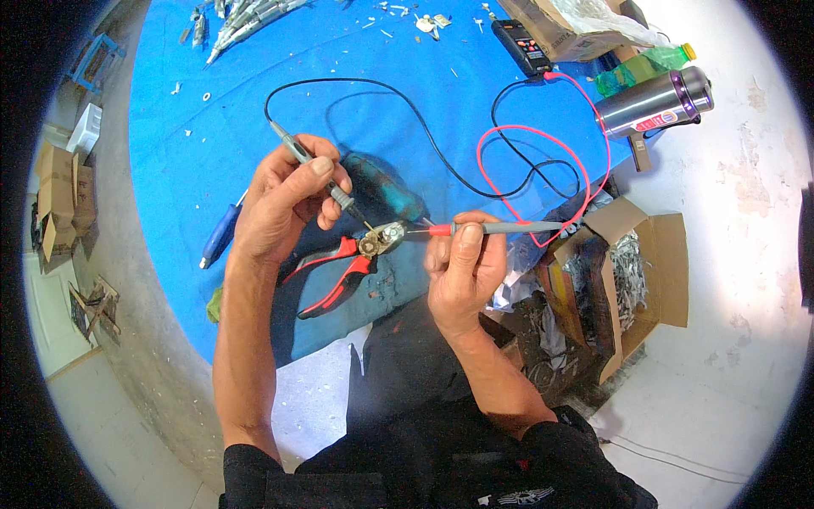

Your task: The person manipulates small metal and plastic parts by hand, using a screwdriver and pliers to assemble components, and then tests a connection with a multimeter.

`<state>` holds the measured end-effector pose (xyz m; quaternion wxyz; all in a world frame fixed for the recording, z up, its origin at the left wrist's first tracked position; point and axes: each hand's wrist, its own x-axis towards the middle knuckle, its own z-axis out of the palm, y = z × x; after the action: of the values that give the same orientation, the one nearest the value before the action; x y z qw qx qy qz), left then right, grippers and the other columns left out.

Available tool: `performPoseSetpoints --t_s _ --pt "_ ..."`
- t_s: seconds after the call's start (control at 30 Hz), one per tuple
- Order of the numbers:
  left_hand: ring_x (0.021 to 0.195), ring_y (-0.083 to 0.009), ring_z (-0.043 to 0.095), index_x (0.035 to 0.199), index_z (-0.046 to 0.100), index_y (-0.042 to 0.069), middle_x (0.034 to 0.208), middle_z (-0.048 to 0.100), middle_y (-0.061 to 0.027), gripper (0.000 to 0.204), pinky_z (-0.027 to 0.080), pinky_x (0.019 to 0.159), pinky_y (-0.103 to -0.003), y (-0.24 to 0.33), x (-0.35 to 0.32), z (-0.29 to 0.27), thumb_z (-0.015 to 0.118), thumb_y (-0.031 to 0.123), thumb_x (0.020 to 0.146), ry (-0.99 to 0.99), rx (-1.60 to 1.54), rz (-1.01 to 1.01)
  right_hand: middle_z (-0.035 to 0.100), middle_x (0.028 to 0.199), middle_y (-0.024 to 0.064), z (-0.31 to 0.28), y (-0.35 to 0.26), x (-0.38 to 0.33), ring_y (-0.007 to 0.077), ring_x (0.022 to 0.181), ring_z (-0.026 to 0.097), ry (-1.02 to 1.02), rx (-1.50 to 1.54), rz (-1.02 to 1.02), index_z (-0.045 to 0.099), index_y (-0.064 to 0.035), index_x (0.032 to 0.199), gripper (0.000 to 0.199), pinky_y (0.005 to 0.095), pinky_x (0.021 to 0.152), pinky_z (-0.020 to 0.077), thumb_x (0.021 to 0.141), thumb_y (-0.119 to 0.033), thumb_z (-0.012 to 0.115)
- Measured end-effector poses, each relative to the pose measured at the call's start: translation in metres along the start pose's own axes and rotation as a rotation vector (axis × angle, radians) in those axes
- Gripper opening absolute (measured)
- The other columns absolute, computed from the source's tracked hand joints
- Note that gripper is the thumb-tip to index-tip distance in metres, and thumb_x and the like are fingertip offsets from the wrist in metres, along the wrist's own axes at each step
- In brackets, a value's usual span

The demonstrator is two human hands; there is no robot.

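We pressed two meter probes onto a small metal part above the blue table.

Our left hand (284, 204) pinched the grey probe with the black lead (318, 170), and our right hand (462, 263) gripped the grey, red-tipped probe with the red lead (492, 227). Both tips met the small round brass-and-silver metal part (380, 240), which sat over the red-and-black-handled pliers (335, 276) on the blue table cover (195, 153). A black handheld meter (524, 44) lay well apart.

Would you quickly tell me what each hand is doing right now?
Left hand: closed on the black probe.
Right hand: closed on the red probe.
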<state>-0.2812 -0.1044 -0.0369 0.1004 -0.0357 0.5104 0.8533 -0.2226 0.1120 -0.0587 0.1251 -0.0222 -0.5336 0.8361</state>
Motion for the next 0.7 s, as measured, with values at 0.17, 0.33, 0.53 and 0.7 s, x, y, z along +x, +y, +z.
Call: performPoseSetpoints --t_s 0.17,0.33,0.53,0.7 --pt "0.059 -0.0088 0.065 0.106 0.062 0.006 0.087 0.071 -0.0102 0.022 0.051 0.048 -0.023 -0.0023 0.0010 0.0028 0.070 0.026 0.100 0.021 0.023 0.007 0.055 0.077 0.0042 -0.0014 -0.0010 0.0008 0.0101 0.058 0.049 0.017 0.003 0.043 0.054 -0.0002 0.113 0.027 0.0276 0.052 0.0432 0.109 -0.026 0.060" --pt "0.059 -0.0091 0.066 0.106 0.062 0.006 0.088 0.071 -0.0103 0.023 0.051 0.048 -0.023 -0.0021 0.0011 0.0034 0.070 0.026 0.100 0.019 0.026 -0.001 0.055 0.077 0.0044 0.0001 0.0009 0.0007 0.0106 0.059 0.051 0.003 -0.035 0.014 0.055 0.0002 0.112 0.028 0.0275 0.052 0.0434 0.108 -0.027 0.061" --pt "0.060 -0.0092 0.067 0.108 0.063 0.006 0.088 0.071 -0.0102 0.023 0.052 0.049 -0.023 -0.0012 0.0011 0.0038 0.070 0.027 0.100 0.018 0.056 -0.014 0.055 0.076 0.0038 0.0012 -0.0006 0.0021 0.0104 0.059 0.051 -0.001 -0.056 0.009 0.055 0.0010 0.112 0.029 0.0269 0.052 0.0427 0.108 -0.027 0.061" --pt "0.060 -0.0090 0.067 0.109 0.063 0.007 0.088 0.071 -0.0095 0.023 0.051 0.050 -0.023 -0.0007 0.0000 0.0051 0.069 0.027 0.101 0.017 0.073 -0.011 0.056 0.075 0.0031 0.0020 -0.0019 0.0034 0.0094 0.059 0.050 -0.003 -0.080 0.022 0.055 0.0007 0.111 0.028 0.0258 0.052 0.0420 0.108 -0.027 0.060"
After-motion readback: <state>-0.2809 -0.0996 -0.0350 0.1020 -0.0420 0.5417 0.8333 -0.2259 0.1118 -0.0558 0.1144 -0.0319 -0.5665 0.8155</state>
